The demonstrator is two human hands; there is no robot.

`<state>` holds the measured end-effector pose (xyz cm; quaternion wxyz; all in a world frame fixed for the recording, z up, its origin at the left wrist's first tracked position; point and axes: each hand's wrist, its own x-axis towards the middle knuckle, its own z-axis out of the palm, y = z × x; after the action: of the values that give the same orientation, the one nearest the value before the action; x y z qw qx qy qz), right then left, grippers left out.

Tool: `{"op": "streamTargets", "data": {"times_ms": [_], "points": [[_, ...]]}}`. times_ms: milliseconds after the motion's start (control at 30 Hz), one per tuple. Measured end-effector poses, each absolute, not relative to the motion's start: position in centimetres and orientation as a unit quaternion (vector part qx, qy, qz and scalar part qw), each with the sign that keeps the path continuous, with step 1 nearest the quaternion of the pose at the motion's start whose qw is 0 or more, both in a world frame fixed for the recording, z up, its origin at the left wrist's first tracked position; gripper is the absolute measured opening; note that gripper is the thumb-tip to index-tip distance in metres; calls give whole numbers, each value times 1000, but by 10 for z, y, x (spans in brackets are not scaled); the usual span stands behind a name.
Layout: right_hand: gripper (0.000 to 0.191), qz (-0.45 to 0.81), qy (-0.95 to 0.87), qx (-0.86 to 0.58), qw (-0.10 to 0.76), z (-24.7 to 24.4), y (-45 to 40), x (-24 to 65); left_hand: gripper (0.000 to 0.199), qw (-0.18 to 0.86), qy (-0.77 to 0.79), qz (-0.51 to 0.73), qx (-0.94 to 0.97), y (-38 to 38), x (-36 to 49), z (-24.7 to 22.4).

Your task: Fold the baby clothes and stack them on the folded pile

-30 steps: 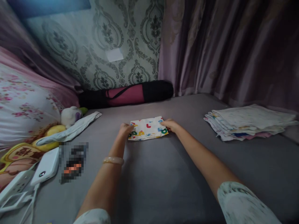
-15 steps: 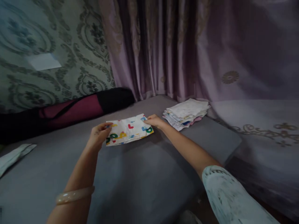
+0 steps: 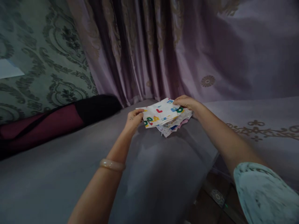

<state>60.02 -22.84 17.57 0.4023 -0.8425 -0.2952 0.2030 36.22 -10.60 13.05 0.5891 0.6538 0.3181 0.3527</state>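
Observation:
A folded white cloth (image 3: 161, 111) with bright coloured letters is stretched between both hands, over the top of a stack of folded cloths (image 3: 174, 126). My left hand (image 3: 135, 119) pinches its left end. The right end is gripped by my right hand (image 3: 186, 102), above the stack's far right side. Whether the cloth rests on the stack or hangs just over it cannot be made out. It hides most of the stack's top.
The stack lies on a grey-covered bed (image 3: 149, 174). A long black and maroon bag (image 3: 58, 119) lies along the patterned wall. Purple curtains (image 3: 149, 56) hang behind, and a dark floor (image 3: 215, 199) shows at the lower right.
Both hands have carried the lettered cloth from the bare grey cover to over the stack. The view has turned right, and the pale cloth at the far left is out of sight.

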Motion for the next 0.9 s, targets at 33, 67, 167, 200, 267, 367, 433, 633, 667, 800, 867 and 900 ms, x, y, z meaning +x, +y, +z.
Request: {"op": "streamTargets", "data": {"times_ms": [33, 67, 167, 200, 267, 367, 433, 633, 667, 800, 867, 900], "points": [[6, 181, -293, -857, 383, 179, -230, 611, 33, 596, 312, 346, 654, -110, 374, 131], [8, 157, -293, -871, 362, 181, -232, 621, 35, 604, 304, 338, 655, -114, 386, 130], [17, 84, -299, -906, 288, 183, -232, 650, 37, 623, 278, 316, 659, -125, 416, 127], [20, 68, -301, -912, 270, 183, -232, 659, 39, 627, 276, 309, 660, -128, 426, 125], [24, 49, -301, -922, 237, 182, -230, 675, 41, 630, 278, 295, 662, -133, 442, 120], [30, 26, -307, -929, 204, 178, -228, 695, 43, 636, 279, 283, 661, -138, 463, 110], [30, 6, -319, -930, 182, 174, -226, 705, 44, 646, 276, 279, 655, -141, 473, 103], [27, -24, -339, -928, 152, 160, -225, 726, 48, 672, 273, 271, 633, -147, 490, 91], [28, -27, -334, -930, 151, 158, -225, 727, 49, 671, 272, 272, 634, -147, 491, 89], [30, -34, -318, -936, 149, 147, -226, 727, 53, 646, 296, 273, 649, -146, 494, 77], [33, -38, -315, -936, 155, 139, -227, 726, 53, 636, 306, 267, 656, -143, 495, 69], [34, -40, -313, -936, 157, 134, -228, 726, 52, 634, 307, 266, 658, -142, 496, 64]]}}
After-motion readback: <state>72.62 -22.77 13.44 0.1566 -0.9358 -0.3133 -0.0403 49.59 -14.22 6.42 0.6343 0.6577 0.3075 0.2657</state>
